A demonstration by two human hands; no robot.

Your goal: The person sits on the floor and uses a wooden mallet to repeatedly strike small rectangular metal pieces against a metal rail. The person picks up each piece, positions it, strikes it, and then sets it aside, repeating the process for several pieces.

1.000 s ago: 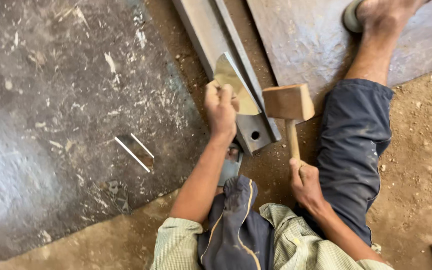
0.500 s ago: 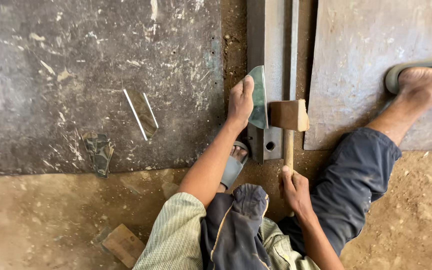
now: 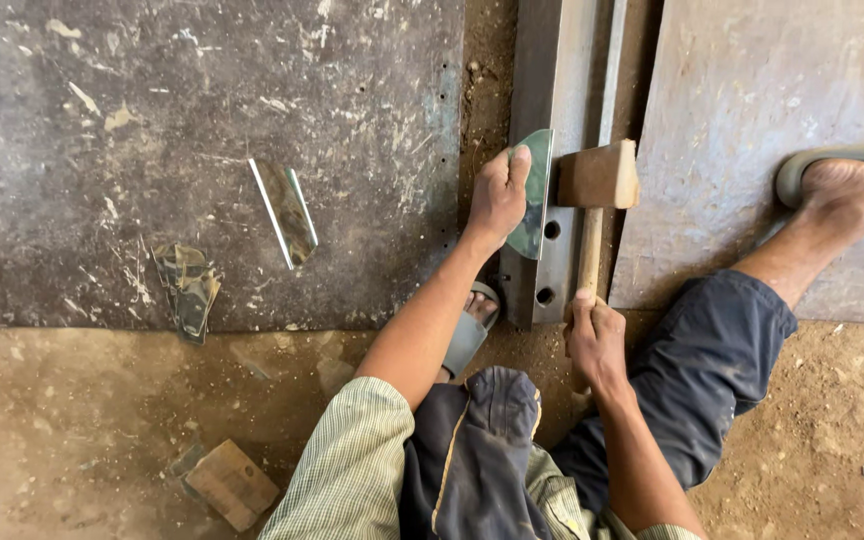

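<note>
Clenched around the lower end of the handle, the right hand (image 3: 595, 338) holds a wooden mallet (image 3: 597, 190); the handle runs straight up from the fist, and the blocky head lies over a long steel bar (image 3: 552, 70) that stretches away from the person. Right forearm extends from the lower right, wrist straight, knuckles uppermost.

Left hand (image 3: 497, 195): grip closed on a curved piece of shiny sheet metal (image 3: 535, 190), thumb laid along its upper edge, the other fingers curled around its left edge. The piece stands on the bar, just left of the mallet head; whether head and piece touch cannot be told. Left arm reaches forward from a striped sleeve (image 3: 347, 470), elbow nearly straight.

Surroundings: the person sits on a dirt floor (image 3: 72, 420), one sandalled foot (image 3: 467, 330) tucked against the near end of the bar, the other leg stretched right with its foot (image 3: 842, 185) on a grey metal sheet (image 3: 752, 90). A large scratched dark plate (image 3: 152, 90) lies to the left, bearing a narrow folded metal strip (image 3: 285, 210) and a crumpled shiny scrap (image 3: 187, 285). A small wooden block (image 3: 232, 482) rests on the dirt at lower left.
</note>
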